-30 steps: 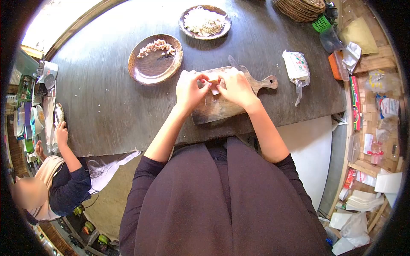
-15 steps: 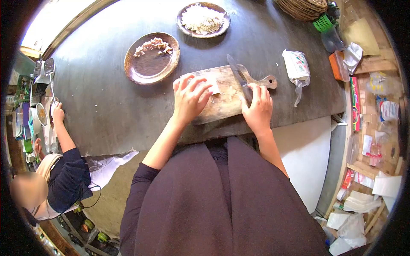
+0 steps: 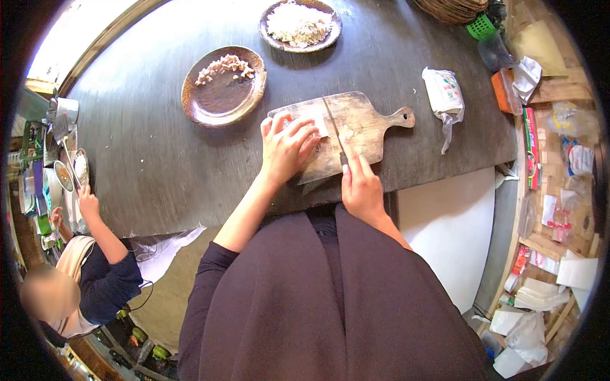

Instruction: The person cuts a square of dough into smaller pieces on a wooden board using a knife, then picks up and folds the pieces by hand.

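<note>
A wooden cutting board (image 3: 365,114) with a holed handle lies near the table's front edge. My left hand (image 3: 289,149), fingers curled down, holds a flat white piece of food (image 3: 321,125) on the board's left half. My right hand (image 3: 363,189) grips the dark handle of a knife (image 3: 333,122). Its blade points away from me, beside the white piece's right edge. Small pale bits lie right of the blade. Beyond the board, a brown plate (image 3: 222,100) carries small pinkish chunks (image 3: 225,66).
At the back stands a second plate (image 3: 264,33) heaped with white shreds (image 3: 298,24). A white plastic packet (image 3: 443,89) lies right of the board. On the left, another person's hand (image 3: 89,203) holds a long-handled metal spatula (image 3: 67,152). Packets and wrappings line the right side.
My right hand has moved left and nearer to me, bringing the knife from the board's right side to beside the white piece. The other person's spatula has moved down and left.
</note>
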`<state>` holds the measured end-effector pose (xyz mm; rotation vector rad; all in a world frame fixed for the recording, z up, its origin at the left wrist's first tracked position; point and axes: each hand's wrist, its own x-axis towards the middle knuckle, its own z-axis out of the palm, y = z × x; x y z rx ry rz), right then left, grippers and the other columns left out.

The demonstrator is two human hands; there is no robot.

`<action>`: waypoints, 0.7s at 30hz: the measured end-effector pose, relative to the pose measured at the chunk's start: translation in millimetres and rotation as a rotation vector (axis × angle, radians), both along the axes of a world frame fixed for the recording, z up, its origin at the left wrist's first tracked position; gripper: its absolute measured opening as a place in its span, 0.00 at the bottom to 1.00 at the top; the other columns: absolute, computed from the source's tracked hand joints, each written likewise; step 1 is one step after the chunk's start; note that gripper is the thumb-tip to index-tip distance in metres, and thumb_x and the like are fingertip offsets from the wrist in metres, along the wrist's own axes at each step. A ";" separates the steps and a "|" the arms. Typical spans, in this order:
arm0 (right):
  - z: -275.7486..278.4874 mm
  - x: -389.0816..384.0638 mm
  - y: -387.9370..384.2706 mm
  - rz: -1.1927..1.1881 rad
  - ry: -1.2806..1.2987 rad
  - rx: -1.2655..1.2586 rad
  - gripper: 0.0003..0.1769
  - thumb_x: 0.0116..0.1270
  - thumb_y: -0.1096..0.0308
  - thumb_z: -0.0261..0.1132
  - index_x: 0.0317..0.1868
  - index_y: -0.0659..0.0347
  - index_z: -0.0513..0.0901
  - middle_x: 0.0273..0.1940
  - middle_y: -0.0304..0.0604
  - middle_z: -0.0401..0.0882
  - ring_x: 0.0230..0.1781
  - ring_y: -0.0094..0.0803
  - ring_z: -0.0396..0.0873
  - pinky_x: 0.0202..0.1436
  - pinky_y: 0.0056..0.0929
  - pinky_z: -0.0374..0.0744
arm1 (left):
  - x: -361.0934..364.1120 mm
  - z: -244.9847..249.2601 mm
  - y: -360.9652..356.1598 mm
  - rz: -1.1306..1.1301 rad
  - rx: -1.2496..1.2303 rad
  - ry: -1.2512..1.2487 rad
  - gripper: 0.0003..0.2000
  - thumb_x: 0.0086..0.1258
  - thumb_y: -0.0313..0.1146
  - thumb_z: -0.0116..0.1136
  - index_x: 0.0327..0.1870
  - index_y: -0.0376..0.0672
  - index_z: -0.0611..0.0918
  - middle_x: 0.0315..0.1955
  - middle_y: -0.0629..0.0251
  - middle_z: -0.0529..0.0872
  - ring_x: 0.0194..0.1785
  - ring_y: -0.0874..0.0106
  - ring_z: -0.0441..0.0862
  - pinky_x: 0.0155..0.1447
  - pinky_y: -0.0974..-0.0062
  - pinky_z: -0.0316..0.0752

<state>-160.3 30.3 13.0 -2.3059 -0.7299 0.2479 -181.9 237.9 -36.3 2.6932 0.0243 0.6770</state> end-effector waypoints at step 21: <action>-22.0 -32.4 7.7 -0.015 -0.127 -0.158 0.34 0.75 0.68 0.59 0.81 0.43 0.64 0.38 0.51 0.76 0.25 0.53 0.82 0.29 0.48 0.82 | -1.8 -4.0 0.3 0.018 -0.041 -0.040 0.10 0.64 0.43 0.71 0.45 0.56 0.90 0.54 0.81 0.89 0.56 0.65 0.76 0.65 0.59 0.60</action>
